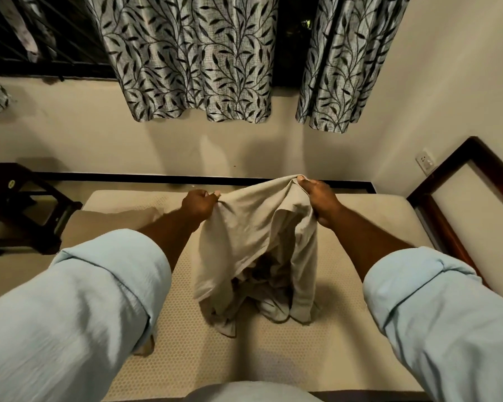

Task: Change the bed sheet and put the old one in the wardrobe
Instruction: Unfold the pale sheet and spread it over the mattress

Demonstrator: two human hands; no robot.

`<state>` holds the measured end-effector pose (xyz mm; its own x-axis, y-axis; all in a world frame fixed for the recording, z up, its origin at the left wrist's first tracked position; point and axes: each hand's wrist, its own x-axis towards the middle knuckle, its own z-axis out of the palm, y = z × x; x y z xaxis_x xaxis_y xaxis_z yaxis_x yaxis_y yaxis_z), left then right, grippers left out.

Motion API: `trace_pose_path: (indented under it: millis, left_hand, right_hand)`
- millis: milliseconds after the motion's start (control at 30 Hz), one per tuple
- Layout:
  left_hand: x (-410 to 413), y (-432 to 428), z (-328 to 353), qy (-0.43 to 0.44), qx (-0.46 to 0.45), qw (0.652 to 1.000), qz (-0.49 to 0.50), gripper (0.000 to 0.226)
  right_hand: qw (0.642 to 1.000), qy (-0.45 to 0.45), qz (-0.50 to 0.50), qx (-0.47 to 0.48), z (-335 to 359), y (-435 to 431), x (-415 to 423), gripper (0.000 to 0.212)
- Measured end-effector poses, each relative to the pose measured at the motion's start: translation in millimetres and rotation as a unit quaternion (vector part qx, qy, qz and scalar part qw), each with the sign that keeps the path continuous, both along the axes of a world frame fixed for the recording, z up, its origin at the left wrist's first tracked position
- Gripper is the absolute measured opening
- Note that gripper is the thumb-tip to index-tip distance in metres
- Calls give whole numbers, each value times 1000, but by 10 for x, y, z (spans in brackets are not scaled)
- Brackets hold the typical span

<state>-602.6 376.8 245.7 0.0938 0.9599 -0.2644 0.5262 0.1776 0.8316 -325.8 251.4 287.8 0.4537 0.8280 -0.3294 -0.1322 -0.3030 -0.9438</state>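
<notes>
You hold the beige bed sheet (244,236) up above the middle of the mattress (244,352), its top edge stretched between your two hands and its lower part hanging in a bunch whose folds rest on the mattress surface. Your left hand (199,203) grips the sheet's upper left edge, fingers curled tight round the cloth; your right hand (317,198) grips the upper right corner a little higher, its fingers clamped on a gathered fold. Both hands are over the far half of the mattress, which lies bare and shows a fine honeycomb pattern. Your rolled light blue sleeves (105,300) reach in over its near half. Along the mattress's right side runs a dark wooden bed frame (445,230), with a wall socket (425,163) beyond it. Left of the mattress stands a dark wooden stand (21,204). Beyond the mattress's far edge, leaf-patterned curtains (192,59) hang over a dark window (41,33)
</notes>
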Motion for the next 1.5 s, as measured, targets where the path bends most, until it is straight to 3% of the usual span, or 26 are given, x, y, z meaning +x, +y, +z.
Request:
trace_pose_path:
  millis: [167, 333, 467, 600, 667, 733, 767, 933, 1000, 1133, 1267, 1367, 1500]
  left_hand:
    - [184, -181, 24, 41, 62, 995, -65, 33]
    - [561, -423, 285, -85, 37, 951, -295, 47]
    - [823, -583, 489, -107, 4, 917, -383, 38]
    - [915, -616, 549, -106, -14, 923, -369, 12]
    - [936, -605, 602, -127, -72, 933, -328, 5]
    - [965, -550, 594, -139, -97, 942, -289, 14]
    - [967, -527, 584, -137, -86, 947, -276, 18]
    - [995, -474, 577, -140, -5, 960, -243, 36]
    - [1012, -468, 617, -150, -5, 959, -243, 34]
    - [1051, -517, 829, -218, -159, 921, -280, 24]
    - [1035, -532, 1058, -231, -314, 860, -329, 40]
    - [949, -486, 1173, -282, -360, 830, -320, 38]
    - [740, -467, 1277, -378, -363, 811, -260, 35]
  right_hand:
    - [999, 52, 14, -3, 195, 55, -49, 28]
    - [994, 85, 34, -53, 264, 38, -189, 30]
    - [993, 87, 42, -75, 230, 24, -202, 30]
    - [994, 52, 25, -89, 175, -25, -108, 26]
    - [990, -77, 22, -115, 91, -50, 6, 19]
    - [956, -244, 51, -156, -3, -94, 118, 19]
    - [945, -278, 56, -163, -53, -119, 144, 22]
    - [973, -145, 132, -118, -50, -257, 11, 46]
    - [968, -161, 167, -93, -84, -282, -65, 53]
    - [946, -232, 212, -83, -241, -239, -171, 66]
    - [917, -310, 193, -162, -397, -181, -214, 71]
    - [872, -382, 201, -231, -488, -225, -144, 55]
    - [858, -360, 152, -332, -558, -495, 111, 42]
